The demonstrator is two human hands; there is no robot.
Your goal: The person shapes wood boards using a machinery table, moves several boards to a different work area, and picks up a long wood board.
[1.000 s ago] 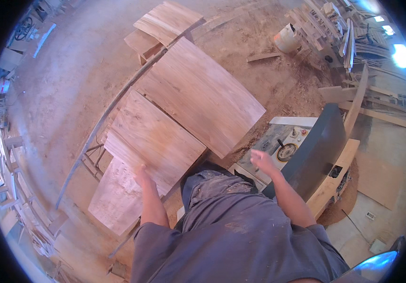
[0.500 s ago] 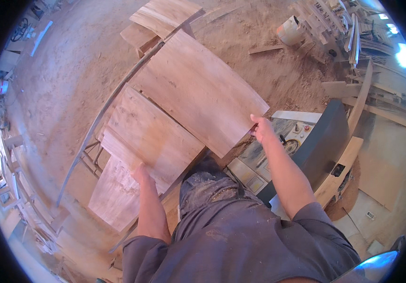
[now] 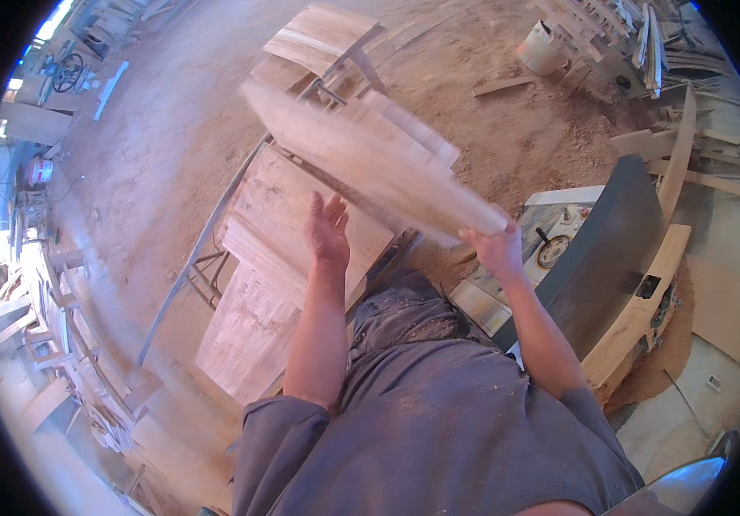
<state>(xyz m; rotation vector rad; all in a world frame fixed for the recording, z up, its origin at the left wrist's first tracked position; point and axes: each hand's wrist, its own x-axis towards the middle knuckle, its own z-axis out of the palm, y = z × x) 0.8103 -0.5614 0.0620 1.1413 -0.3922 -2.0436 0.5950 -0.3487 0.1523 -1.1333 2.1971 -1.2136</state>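
This is a woodworking shop with a rough, open floor. Sawdust (image 3: 508, 146) covers the ground beyond the grip of the right hand (image 3: 495, 249), flat wooden panels (image 3: 275, 258) lie stacked on a metal-framed table under the left hand (image 3: 329, 230), offcuts and planks (image 3: 645, 43) pile up farther off, and a sawing machine (image 3: 576, 249) stands just right of the right hand.

Motion-blurred wooden panel (image 3: 370, 159), its near corner hidden in the right hand (image 3: 495, 249).
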